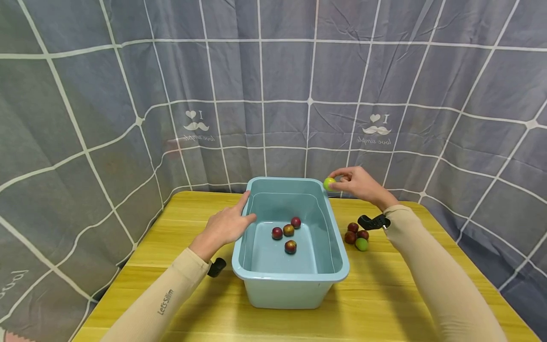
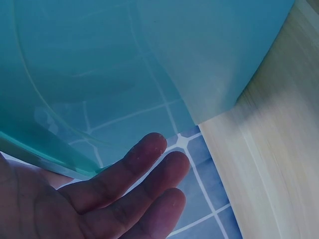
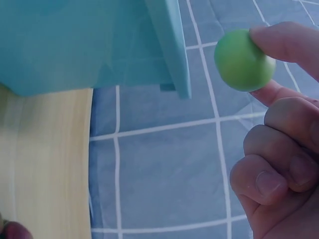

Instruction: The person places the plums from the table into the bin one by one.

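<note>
A light-blue plastic bin [image 1: 290, 277] stands on the table with several dark-red and brownish plums [image 1: 288, 230] on its floor. My left hand [image 1: 226, 224] rests at its left rim, thumb laid over the edge and index finger stretched along it. Under the rim, the other fingers [image 2: 162, 172] extend loosely beside the outer wall in the left wrist view. Just outside the far right corner, my right hand [image 1: 359, 184] pinches a small round green fruit [image 3: 244, 59] between thumb and index finger. Its remaining fingers are curled in.
Right of the bin, three dark-red plums [image 1: 351, 237] lie clustered with a green fruit [image 1: 361, 244] on the wooden table [image 1: 192, 209]. A grey curtain [image 1: 282, 80] with white grid lines hangs behind the table and at both sides.
</note>
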